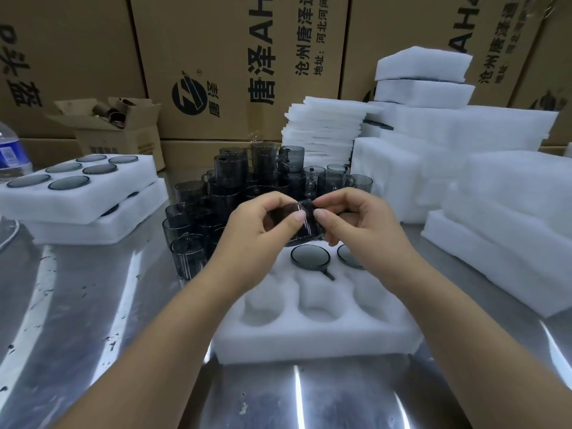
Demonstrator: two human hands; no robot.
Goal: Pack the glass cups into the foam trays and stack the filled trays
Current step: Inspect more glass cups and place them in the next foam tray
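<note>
My left hand and my right hand together hold one smoky grey glass cup above the far edge of a white foam tray. The tray's far row holds two cups, one in the middle pocket and one at the right. Its three near pockets are bare. Behind the tray stands a crowd of loose grey glass cups, some stacked. At the left, a filled foam tray rests on another tray.
White foam trays and sheets are piled at the right and back right. Large printed cardboard boxes wall the back, with a small open box at the left. A water bottle stands at the far left on the steel table.
</note>
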